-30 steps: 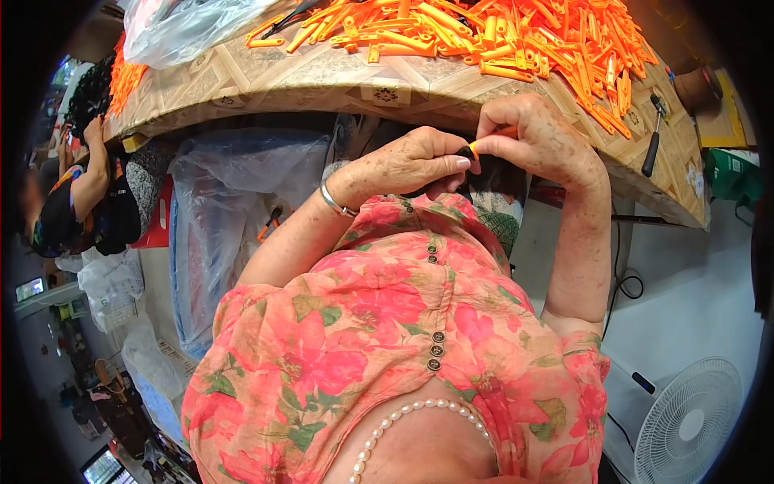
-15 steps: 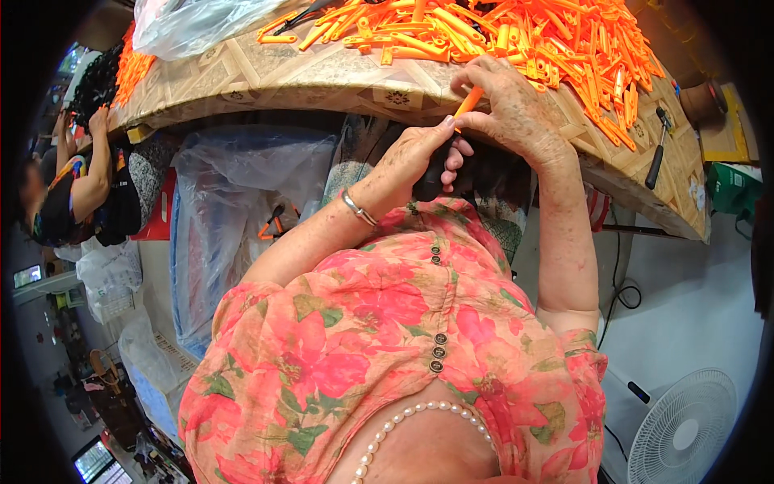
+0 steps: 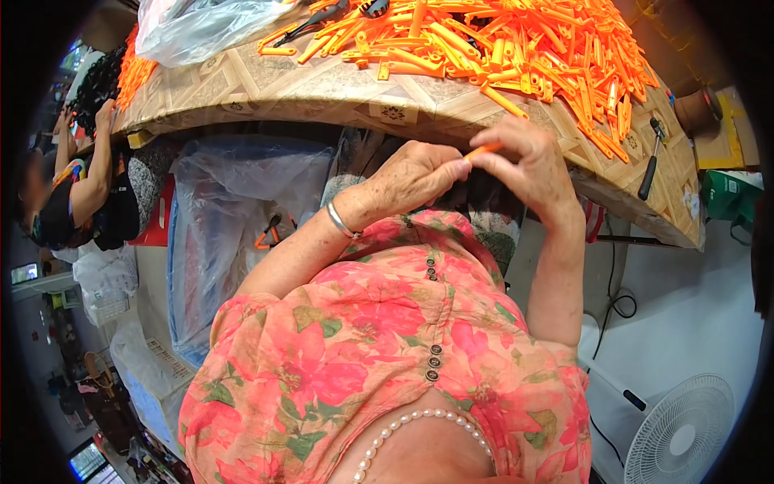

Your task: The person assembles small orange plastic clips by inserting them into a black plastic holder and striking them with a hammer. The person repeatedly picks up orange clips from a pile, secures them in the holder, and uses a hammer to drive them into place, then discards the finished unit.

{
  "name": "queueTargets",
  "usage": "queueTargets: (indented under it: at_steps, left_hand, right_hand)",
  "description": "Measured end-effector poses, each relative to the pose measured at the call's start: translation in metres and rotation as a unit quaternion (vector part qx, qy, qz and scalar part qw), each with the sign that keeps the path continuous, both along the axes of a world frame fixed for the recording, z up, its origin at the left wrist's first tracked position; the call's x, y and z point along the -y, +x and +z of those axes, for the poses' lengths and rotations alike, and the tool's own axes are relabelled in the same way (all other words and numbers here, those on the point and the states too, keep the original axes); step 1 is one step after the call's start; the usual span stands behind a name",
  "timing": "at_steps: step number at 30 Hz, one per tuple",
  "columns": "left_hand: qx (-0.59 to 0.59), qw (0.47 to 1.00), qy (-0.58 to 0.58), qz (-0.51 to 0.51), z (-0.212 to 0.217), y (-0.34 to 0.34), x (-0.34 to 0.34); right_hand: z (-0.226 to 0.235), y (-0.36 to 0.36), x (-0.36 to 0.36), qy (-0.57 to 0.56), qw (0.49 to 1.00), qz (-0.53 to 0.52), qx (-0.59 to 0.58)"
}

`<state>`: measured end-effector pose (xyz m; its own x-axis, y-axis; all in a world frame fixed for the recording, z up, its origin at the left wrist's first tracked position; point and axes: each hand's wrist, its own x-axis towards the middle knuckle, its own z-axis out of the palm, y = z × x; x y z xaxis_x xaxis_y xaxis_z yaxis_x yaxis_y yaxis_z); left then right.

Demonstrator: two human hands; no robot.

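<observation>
- Landmark was the table (image 3: 322,81), patterned top, seen from above its near edge.
- Far left of the table: one co-worker's arm (image 3: 89,173), reaching toward a second orange heap (image 3: 133,68).
- Below the table's near edge, left: one clear plastic bag (image 3: 218,218); one more clear bag (image 3: 201,28) lay on the table's left end.
- Left hand (image 3: 415,173), just below the table's near edge, was pinched on one end of a single orange plastic strip (image 3: 484,150).
- Right hand (image 3: 532,165) was closed on the strip's other end, fingertips meeting the left's.
- Step, as judged: one piece being worked between both hands; the next move probably needed a firm two-handed pinch to hold it.
- On the table, right half: one big pile of orange strips (image 3: 516,48), too many to count.
- Right end of the table: one black-handled tool (image 3: 649,165).
- Floor, lower right of the table: one white fan (image 3: 681,427).
</observation>
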<state>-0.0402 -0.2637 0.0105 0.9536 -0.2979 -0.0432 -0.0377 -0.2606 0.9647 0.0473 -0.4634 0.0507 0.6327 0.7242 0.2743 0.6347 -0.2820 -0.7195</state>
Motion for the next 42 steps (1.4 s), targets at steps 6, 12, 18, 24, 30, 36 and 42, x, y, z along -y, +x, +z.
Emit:
queueTargets:
  at_steps: [6, 12, 18, 24, 30, 36, 42]
  left_hand:
    - [0.215, 0.939, 0.261, -0.056, 0.008, 0.004, 0.011]
    - [0.236, 0.903, 0.359, -0.029, 0.029, 0.002, 0.017]
    - [0.221, 0.898, 0.38, -0.026, 0.022, 0.003, 0.012]
    - [0.186, 0.932, 0.31, 0.024, 0.012, 0.005, 0.006]
    - [0.088, 0.977, 0.165, 0.1, 0.015, 0.011, -0.002]
    - [-0.004, 0.985, 0.094, 0.144, 0.02, 0.011, -0.009]
    - [-0.028, 0.987, 0.051, 0.151, 0.016, 0.012, -0.011]
  right_hand:
    - [-0.014, -0.034, 0.02, -0.026, 0.989, -0.062, 0.131]
    - [-0.021, -0.046, 0.011, 0.032, 0.979, -0.154, 0.127]
    - [-0.021, -0.039, 0.006, -0.004, 0.987, -0.123, 0.101]
    - [-0.014, -0.021, 0.0, -0.044, 0.992, -0.061, 0.102]
    - [0.004, 0.004, -0.01, 0.114, 0.987, -0.091, 0.069]
    - [-0.018, 0.052, 0.003, -0.038, 0.94, -0.249, 0.23]
    - [-0.033, 0.058, 0.005, 0.103, 0.937, -0.294, 0.157]
